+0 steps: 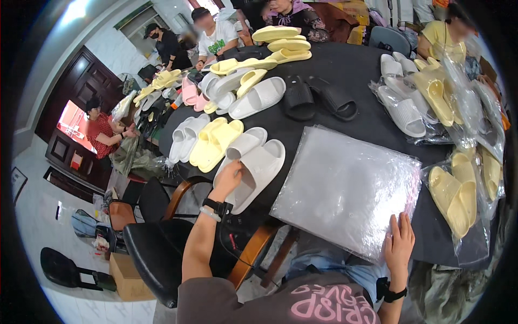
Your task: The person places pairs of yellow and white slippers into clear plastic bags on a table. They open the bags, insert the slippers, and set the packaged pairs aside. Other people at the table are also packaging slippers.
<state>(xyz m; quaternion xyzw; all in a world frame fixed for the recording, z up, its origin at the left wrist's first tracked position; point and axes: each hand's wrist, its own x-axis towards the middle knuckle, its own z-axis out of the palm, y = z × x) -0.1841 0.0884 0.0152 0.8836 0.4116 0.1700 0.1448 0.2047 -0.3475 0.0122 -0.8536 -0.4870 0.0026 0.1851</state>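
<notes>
My left hand is at a pair of light grey slide sandals near the table's front edge. Its fingers are closed at the inner side of the nearer sandal, and the fingertips are partly hidden. Flat on the stack of clear plastic bags lies my right hand, fingers stretched out over its near right corner. Just left of the grey pair stand yellow slides and another pair of pale grey slides.
Black slides sit farther back on the dark-covered table. Bagged yellow slides and bagged grey slides crowd the right side. A black chair stands at the lower left. Several people are around the table.
</notes>
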